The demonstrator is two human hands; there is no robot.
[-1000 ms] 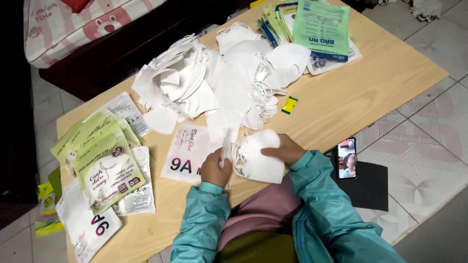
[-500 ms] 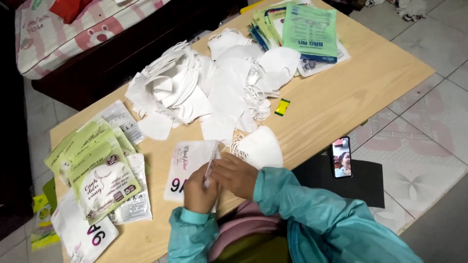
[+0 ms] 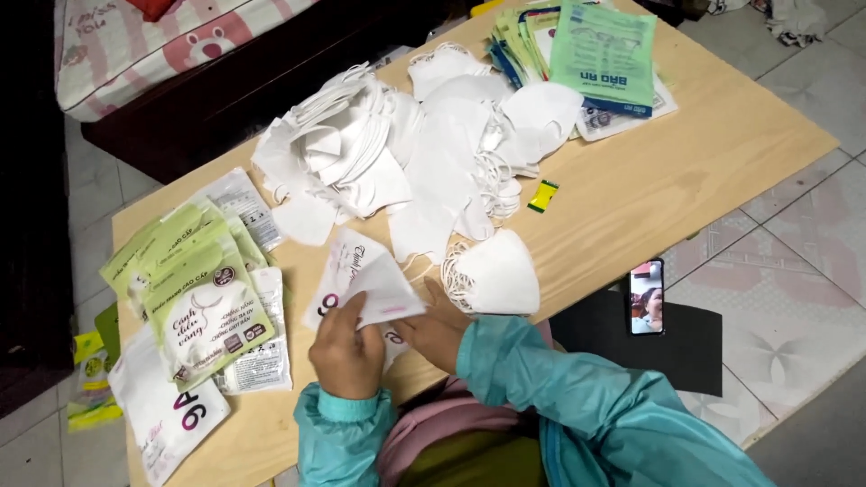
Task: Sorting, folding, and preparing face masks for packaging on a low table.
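Left hand point(image 3: 347, 347): clenched on white pouch point(image 3: 383, 289), over table's point(image 3: 722, 153) near edge.
Right hand point(image 3: 437, 329): fingers pinching pouch's lower edge.
Technique: keep pouch mouth spread; slide folded mask point(image 3: 494, 275) in flat.

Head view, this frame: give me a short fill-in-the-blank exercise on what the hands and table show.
1. The left hand and right hand together hold a folded ____ face mask.
2. Both sleeves are ____ in colour.
3. The phone lies on a ____ mat, off the table's edge.
4. The small yellow sachet lies on the ____ table.

Missing words: white; teal; black; wooden
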